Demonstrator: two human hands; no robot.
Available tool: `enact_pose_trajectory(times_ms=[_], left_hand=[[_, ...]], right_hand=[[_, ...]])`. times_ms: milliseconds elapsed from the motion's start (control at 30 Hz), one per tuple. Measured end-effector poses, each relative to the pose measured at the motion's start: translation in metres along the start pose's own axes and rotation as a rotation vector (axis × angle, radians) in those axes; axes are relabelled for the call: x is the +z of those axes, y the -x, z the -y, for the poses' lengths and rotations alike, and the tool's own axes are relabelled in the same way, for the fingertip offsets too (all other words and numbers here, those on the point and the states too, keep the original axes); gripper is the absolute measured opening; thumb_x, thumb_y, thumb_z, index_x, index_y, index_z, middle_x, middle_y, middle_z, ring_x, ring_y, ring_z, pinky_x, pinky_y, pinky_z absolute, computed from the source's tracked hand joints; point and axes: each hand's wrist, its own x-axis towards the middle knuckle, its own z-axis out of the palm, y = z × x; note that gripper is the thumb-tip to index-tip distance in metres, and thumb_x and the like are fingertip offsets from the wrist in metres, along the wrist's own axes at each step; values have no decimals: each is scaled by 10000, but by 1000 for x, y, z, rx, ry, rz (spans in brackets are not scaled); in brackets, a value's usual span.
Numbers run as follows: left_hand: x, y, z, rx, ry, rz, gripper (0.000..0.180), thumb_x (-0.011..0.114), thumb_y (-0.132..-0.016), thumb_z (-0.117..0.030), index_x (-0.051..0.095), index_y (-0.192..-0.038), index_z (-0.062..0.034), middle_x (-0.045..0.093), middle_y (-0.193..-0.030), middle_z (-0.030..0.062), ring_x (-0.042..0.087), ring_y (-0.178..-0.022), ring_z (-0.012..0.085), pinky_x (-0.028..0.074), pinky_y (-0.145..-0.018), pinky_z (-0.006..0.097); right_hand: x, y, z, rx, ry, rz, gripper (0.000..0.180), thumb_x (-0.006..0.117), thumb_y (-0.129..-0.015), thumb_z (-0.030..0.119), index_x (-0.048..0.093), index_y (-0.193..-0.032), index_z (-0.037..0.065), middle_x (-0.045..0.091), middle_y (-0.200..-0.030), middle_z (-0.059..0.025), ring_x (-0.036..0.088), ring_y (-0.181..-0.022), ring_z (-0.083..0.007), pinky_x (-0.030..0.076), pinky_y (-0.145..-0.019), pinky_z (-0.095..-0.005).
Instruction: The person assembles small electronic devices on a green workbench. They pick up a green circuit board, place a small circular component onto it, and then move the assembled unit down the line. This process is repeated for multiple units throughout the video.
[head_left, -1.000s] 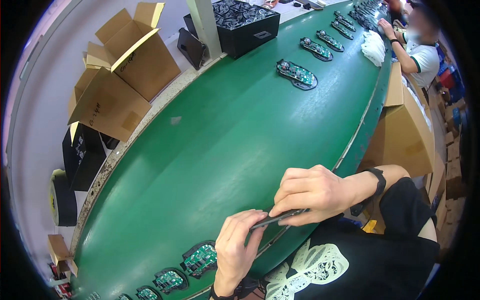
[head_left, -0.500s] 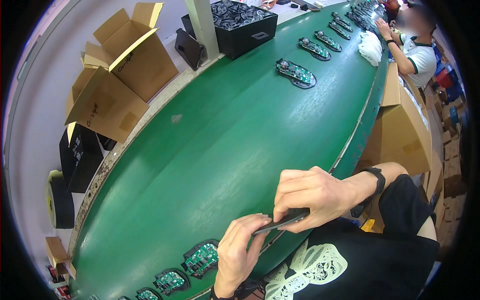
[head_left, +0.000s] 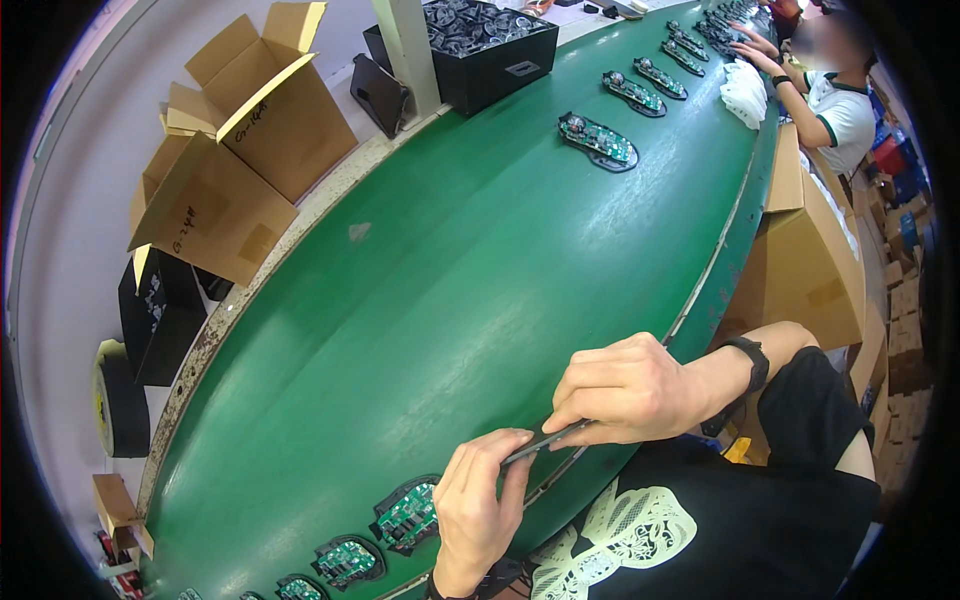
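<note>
My left hand (head_left: 478, 505) and my right hand (head_left: 632, 392) hold a thin dark flat piece (head_left: 545, 440) between them, over the near edge of the green conveyor belt (head_left: 400, 330). The piece shows nearly edge-on, so its faces are mostly hidden. Fingers and thumb of the left hand pinch its left end. Those of the right hand close on its other end. Just left of my left hand lies a green circuit board in a black housing (head_left: 408, 515), partly covered by that hand. Similar boards (head_left: 348, 562) trail off toward the lower left.
Farther up the belt lie more board assemblies (head_left: 600, 140) and white bags (head_left: 743, 95). A co-worker (head_left: 838, 115) reaches over the far right. A black bin of dark parts (head_left: 495, 60) stands beside a post (head_left: 405, 60). Open cartons (head_left: 220, 205) line the left; another carton (head_left: 800, 260) stands right.
The held piece has tilted to a thinner, edge-on view, and my right hand's fingers have shifted along it. The boards on the belt have moved slightly toward the upper right.
</note>
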Motion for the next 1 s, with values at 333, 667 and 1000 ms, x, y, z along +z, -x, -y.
enact_pose_trajectory(times_ms=[333, 667, 1000], left_hand=[[0, -2, 2, 25, -61, -48, 300, 746, -747, 92, 636, -1008, -8, 718, -975, 134, 695, -838, 280, 556, -717, 336], [-1, -3, 10, -233, 78, 7, 533, 729, -805, 41, 548, -1305, -9, 677, -1146, 145, 671, -1003, 240, 570, -804, 327], [-17, 3, 23, -228, 86, -301, 562, 659, -848, 61, 486, -1380, 13, 547, -1250, 181, 623, -1106, 258, 617, -801, 330]], right_hand=[[4, -5, -9, -50, -13, -38, 204, 817, -718, 147, 661, -831, 81, 599, -793, -3, 613, -676, -171, 483, -495, -303], [-6, -23, -31, 191, -155, 274, 233, 774, -821, 260, 690, -907, 61, 667, -843, -78, 662, -752, -261, 518, -606, -362], [-39, -41, -166, 844, 66, -236, 509, 714, -875, 392, 659, -1196, 1, 732, -1012, -162, 710, -920, -265, 548, -801, -374]])
